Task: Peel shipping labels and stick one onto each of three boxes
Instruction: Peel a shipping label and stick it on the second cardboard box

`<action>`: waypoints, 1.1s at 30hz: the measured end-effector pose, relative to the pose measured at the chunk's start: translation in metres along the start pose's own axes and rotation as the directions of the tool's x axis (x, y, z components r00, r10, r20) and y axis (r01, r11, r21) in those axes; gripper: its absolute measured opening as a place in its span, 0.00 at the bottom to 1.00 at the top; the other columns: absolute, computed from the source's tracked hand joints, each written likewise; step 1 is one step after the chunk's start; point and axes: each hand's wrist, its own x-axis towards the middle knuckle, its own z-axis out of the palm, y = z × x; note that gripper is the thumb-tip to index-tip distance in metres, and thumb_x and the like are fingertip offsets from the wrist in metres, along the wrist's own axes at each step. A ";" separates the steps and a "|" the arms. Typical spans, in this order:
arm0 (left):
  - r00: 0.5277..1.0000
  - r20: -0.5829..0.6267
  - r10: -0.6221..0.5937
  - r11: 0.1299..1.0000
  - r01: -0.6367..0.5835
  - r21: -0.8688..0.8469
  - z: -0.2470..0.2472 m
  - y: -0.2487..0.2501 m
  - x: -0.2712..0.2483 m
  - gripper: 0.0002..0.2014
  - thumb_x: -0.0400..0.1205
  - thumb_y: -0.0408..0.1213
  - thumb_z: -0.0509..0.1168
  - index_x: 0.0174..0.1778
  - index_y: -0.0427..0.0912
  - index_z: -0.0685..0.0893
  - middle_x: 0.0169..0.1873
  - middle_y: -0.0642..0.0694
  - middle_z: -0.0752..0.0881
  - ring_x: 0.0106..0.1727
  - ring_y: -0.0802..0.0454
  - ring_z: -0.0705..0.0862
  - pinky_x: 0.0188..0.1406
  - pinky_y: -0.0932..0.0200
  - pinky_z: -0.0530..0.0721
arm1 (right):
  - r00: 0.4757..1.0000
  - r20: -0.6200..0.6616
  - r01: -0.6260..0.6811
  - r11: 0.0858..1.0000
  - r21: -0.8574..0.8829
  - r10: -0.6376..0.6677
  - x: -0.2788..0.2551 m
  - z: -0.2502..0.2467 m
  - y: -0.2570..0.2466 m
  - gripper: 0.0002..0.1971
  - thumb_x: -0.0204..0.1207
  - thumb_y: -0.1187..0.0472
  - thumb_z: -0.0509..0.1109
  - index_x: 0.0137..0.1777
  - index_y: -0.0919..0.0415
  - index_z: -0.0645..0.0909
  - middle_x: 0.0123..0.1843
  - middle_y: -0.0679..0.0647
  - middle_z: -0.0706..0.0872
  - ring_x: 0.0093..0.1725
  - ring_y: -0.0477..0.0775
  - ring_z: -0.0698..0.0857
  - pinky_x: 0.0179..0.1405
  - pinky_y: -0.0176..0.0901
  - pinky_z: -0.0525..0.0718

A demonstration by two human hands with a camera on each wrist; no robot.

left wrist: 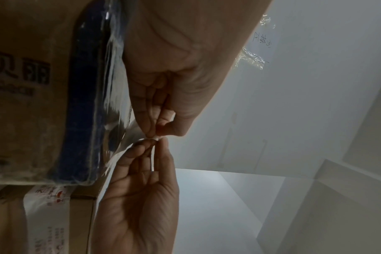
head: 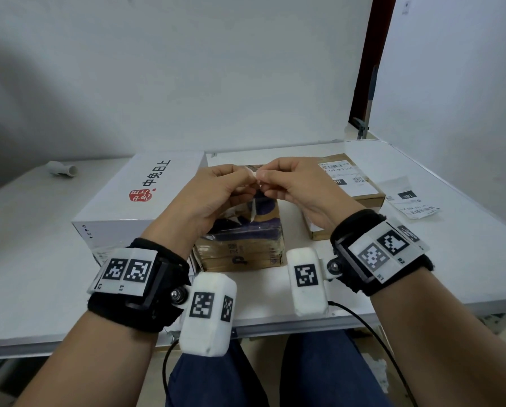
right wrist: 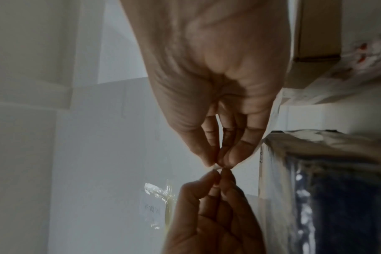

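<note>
Progress, one of three: brown box point(head: 350, 183) right of the taped box point(head: 243, 230) carries a label; taped box and white box point(head: 140, 189) apparently bare; left hand point(head: 213, 192) and right hand point(head: 298, 186) grips pinch a label point(head: 253, 173) above the taped box, peeling unfinished; spare label point(head: 407, 198) on table point(head: 25, 259) farther right.

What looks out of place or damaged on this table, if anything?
The middle box looks rough: its clear wrap is wrinkled and torn-looking on top. A printed label lies loose on the table right of the brown box. A short white pipe piece lies at the far left.
</note>
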 end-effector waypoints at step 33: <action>0.998 0.054 0.046 0.998 -0.048 0.036 0.008 0.018 0.009 0.06 0.80 0.30 0.69 0.45 0.28 0.86 0.30 0.41 0.87 0.30 0.54 0.86 0.36 0.65 0.88 | 0.999 -0.026 -0.033 0.975 0.219 0.040 0.006 -0.008 -0.006 0.06 0.75 0.61 0.75 0.41 0.63 0.83 0.39 0.57 0.87 0.41 0.53 0.83 0.41 0.36 0.84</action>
